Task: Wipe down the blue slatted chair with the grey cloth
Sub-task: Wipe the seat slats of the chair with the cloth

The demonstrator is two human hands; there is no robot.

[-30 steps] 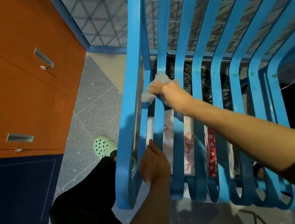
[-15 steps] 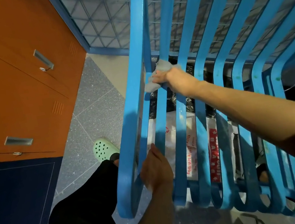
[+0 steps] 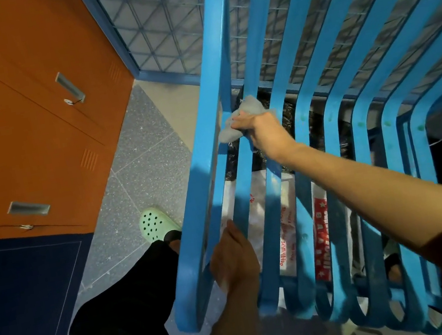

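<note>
One hand (image 3: 262, 130) tight around grey cloth (image 3: 252, 105)

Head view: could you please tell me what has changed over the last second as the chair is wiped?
The right hand, gripping the grey cloth, slid it a little farther up the slats of the blue slatted chair, toward the backrest. The left hand kept its grip on the chair's front edge; the chair and the green clog stayed put.

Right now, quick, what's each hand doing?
Left hand: closed on the blue chair, near its front edge.
Right hand: closed on the grey cloth, pressed against the chair.
</note>
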